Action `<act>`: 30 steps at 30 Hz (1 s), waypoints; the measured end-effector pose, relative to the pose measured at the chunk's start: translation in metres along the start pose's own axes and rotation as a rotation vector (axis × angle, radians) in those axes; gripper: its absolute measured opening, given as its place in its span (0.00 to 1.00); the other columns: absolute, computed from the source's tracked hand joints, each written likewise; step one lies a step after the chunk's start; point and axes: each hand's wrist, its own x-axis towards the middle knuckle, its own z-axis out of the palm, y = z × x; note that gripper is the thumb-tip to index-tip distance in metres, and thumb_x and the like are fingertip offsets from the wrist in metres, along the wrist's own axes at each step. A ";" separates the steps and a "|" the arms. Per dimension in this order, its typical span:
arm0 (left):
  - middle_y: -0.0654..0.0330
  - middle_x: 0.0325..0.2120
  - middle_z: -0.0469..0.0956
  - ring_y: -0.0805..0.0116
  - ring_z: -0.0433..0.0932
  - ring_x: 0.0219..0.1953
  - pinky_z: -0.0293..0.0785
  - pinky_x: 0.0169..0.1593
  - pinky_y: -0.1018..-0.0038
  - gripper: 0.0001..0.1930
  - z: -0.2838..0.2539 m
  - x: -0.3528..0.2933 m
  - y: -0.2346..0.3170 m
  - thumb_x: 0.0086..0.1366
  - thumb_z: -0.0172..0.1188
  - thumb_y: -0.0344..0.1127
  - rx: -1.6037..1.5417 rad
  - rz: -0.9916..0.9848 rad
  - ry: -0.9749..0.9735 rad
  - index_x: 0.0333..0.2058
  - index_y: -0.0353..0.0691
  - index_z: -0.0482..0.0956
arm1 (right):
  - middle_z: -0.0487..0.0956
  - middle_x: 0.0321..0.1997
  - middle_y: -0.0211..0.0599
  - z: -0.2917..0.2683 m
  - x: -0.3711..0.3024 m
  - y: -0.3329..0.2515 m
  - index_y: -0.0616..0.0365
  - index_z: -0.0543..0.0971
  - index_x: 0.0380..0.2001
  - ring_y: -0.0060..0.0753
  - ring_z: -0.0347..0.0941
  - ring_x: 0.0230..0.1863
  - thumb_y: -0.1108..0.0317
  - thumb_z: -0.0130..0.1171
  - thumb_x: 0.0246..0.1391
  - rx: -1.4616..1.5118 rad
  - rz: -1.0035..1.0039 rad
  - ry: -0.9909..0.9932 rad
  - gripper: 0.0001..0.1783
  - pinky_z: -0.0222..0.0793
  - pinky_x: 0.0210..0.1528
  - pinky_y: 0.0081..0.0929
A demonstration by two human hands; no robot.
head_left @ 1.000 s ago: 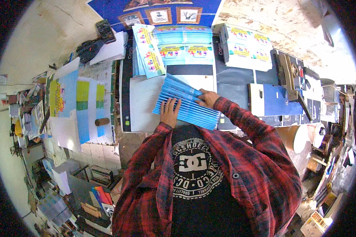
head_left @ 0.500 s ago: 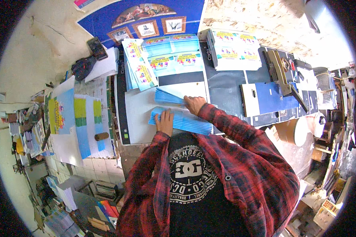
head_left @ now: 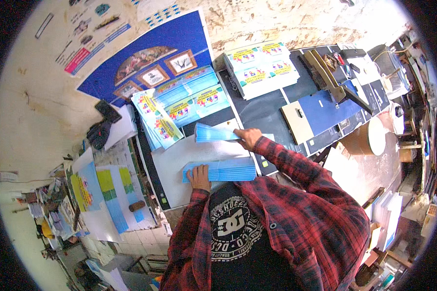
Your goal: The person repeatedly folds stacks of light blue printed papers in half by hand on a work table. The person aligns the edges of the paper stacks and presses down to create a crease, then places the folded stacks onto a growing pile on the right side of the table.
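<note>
One hand, our left hand (head_left: 199,177), is resting with slightly parted, bent fingers over the left end of the lower blue stack (head_left: 230,169); we are not able to tell whether its thumb is pinching from below. Our right hand (head_left: 248,138) is closing thumb and fingers around the right end of the upper blue bundle (head_left: 213,133), whose free left end is fanning a little. The lower stack is lying on the white sheet (head_left: 175,153) close to our body, and the upper bundle is showing just beyond it, though we are not able to tell whether it is touching the sheet.

We are judging these thin paper pieces to be light, bendy singly but firmer when bunched, and smooth enough that layers could be sliding over one another, with edges creasing easily. We are therefore favouring a broad pinch across one end, and flat fingers for steadying the rest.

Farther out, colourful leaflets (head_left: 156,120) are overlapping beyond the sheet, a thick printed pile (head_left: 262,72) is sitting on the dark table (head_left: 257,114), and a blue and cream device (head_left: 320,114) is standing to the right
</note>
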 end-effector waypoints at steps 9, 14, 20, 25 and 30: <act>0.67 0.47 0.70 0.64 0.65 0.54 0.46 0.62 0.50 0.32 0.011 -0.001 0.002 0.37 0.68 0.30 0.102 -0.013 0.083 0.46 0.52 0.71 | 0.79 0.43 0.41 -0.063 0.088 0.103 0.67 0.72 0.47 0.30 0.74 0.43 0.60 0.59 0.55 1.330 0.409 1.367 0.23 0.68 0.47 0.31; 0.67 0.47 0.70 0.64 0.64 0.55 0.45 0.62 0.50 0.33 -0.002 0.012 0.007 0.36 0.68 0.30 0.067 -0.063 -0.011 0.47 0.52 0.71 | 0.76 0.47 0.44 -0.035 0.157 0.206 0.68 0.69 0.51 0.39 0.74 0.45 0.65 0.63 0.51 1.201 0.985 1.638 0.27 0.68 0.51 0.36; 0.66 0.47 0.69 0.64 0.64 0.56 0.44 0.64 0.50 0.34 0.003 0.005 0.009 0.34 0.68 0.30 0.103 -0.108 -0.029 0.47 0.51 0.71 | 0.79 0.33 0.53 -0.048 0.114 0.246 0.73 0.75 0.40 0.41 0.78 0.29 0.24 0.51 0.42 1.214 1.071 0.515 0.52 0.74 0.31 0.33; 0.64 0.47 0.70 0.62 0.64 0.56 0.44 0.65 0.51 0.33 -0.013 0.017 0.017 0.38 0.66 0.29 0.045 -0.141 -0.125 0.49 0.49 0.70 | 0.77 0.19 0.48 -0.075 0.067 0.218 0.72 0.77 0.27 0.35 0.75 0.18 0.15 0.44 0.35 0.857 1.010 0.228 0.57 0.71 0.20 0.32; 0.66 0.42 0.72 0.65 0.66 0.52 0.49 0.61 0.52 0.33 -0.004 0.029 0.011 0.40 0.67 0.31 0.044 -0.139 -0.052 0.50 0.50 0.71 | 0.78 0.19 0.42 -0.021 0.062 0.163 0.68 0.78 0.29 0.33 0.77 0.18 0.28 0.50 0.47 0.542 0.643 -0.161 0.43 0.74 0.23 0.30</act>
